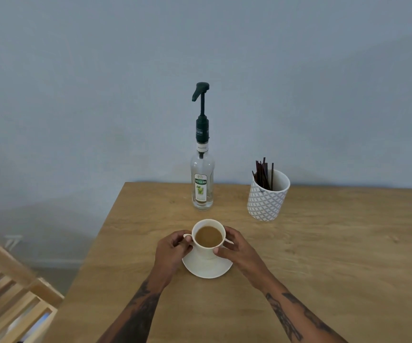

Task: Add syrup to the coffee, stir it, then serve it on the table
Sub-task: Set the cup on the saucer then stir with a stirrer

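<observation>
Table (298,280): wooden top, taking up most of the lower view and butting against a pale blue-grey wall (101,95); carrying every item listed below.
Slatted rack (9,293): light wood, sitting off the table's left edge at the lower left corner; a shiny metal object is lying on it, too cut off to identify.
Syrup bottle (202,186): clear glass, standing upright near the table's far edge, wearing a green and white label and a tall dark green pump (201,95) with its spout pointing left; nearly drained, only a little liquid showing at the bottom.
Patterned pot (268,196): white with a grey lattice print, standing to the right of the bottle and well apart from it; holding a bunch of dark stirrer sticks (264,174) that are leaning left.
Saucer (207,268): white, resting on the table in front of the bottle, near the person.
Coffee cup (208,237): white, sitting on the saucer, filled with light brown coffee; handle facing left.
Left hand (172,251): fingers curling in and pinching the cup's handle.
Right hand (234,248): fingers and thumb wrapping around the cup's right side, gripping it.
</observation>
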